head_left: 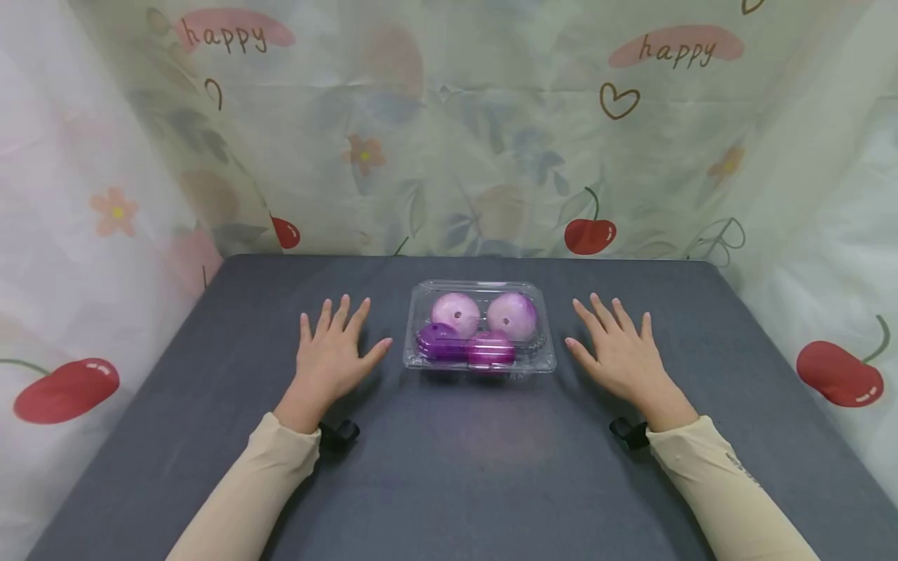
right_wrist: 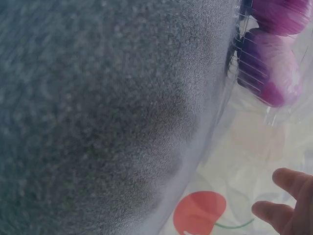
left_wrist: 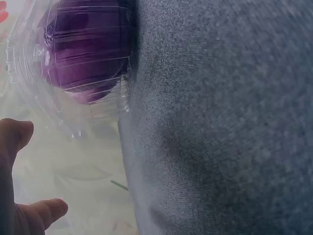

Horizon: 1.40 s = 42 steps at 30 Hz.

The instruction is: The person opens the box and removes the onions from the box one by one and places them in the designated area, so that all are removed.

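Note:
A clear plastic box with a lid sits on the table between the two hands. Several round purple-and-pink things lie inside: two pale ones with a small dark spot, such as the left one, a dark purple one and a magenta one in front. To the left of the box, my left hand is spread palm down, apart from it and holding nothing. My right hand lies likewise on the other side, fingers spread. The left wrist view shows the box's ribbed wall beyond the thumb.
Dark grey cloth covers the table. Behind it hangs a pale printed curtain with cherries, flowers and lettering, and similar cloth hangs at both sides. Each wrist bears a black strap, the left strap and the right strap.

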### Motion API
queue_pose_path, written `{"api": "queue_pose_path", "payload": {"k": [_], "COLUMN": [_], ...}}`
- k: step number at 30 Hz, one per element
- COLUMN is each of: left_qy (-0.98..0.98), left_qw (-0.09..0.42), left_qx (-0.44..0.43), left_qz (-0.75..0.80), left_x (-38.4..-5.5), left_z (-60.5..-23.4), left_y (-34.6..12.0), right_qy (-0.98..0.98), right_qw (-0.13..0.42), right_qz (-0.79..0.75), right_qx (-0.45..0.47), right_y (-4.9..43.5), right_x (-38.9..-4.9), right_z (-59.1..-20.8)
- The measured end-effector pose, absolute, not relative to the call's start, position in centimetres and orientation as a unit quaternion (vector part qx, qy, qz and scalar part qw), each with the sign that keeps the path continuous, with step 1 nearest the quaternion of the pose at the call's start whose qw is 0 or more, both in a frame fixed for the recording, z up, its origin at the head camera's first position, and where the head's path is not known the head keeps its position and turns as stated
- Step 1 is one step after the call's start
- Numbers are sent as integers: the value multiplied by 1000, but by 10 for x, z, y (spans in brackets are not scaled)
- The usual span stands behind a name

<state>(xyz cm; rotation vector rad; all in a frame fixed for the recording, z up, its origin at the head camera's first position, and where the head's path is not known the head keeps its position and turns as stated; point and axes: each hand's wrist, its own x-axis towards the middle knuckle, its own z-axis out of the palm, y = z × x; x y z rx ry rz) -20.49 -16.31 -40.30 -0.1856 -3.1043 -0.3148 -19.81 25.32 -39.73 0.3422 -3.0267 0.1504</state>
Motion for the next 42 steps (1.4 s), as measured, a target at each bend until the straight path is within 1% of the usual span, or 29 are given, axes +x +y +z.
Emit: {"api": "queue_pose_path", "payload": {"k": [5,11,15,18,22,31,34,37,42], "left_qy": [-992,-987,-983,-979,-971,-921,-891,-856,-804], "left_qw": [-3,-29,-56,-78,-84,-83,-78,-81,-115], "left_qx": [-62,-69,-56,-41,-45,-43,-39,-33,15], "left_qz": [-113,-145,-167,-185,-220,-378,-446,-510,-583], "left_x": [-205,-205,-205,-204,-202,-203,-202,-202,-201], "left_z": [-400,-391,-384,-380,-379,-380,-380,-382,-387], "left_y": [-161,-160,-159,-159,-162,-166,-165,-162,-159], "right_qy": [-991,-991,-992,-992,-990,-964,-948,-929,-899], "right_qw": [41,11,-14,-12,29,165,211,246,278], "right_qz": [50,62,75,83,99,171,192,208,235], "right_qx": [114,115,101,95,94,118,144,181,246], "right_y": [256,257,257,257,253,223,210,198,176], "right_x": [-198,-199,-197,-196,-192,-179,-176,-174,-171], "right_z": [-397,-396,-394,-389,-379,-352,-348,-347,-349]}}
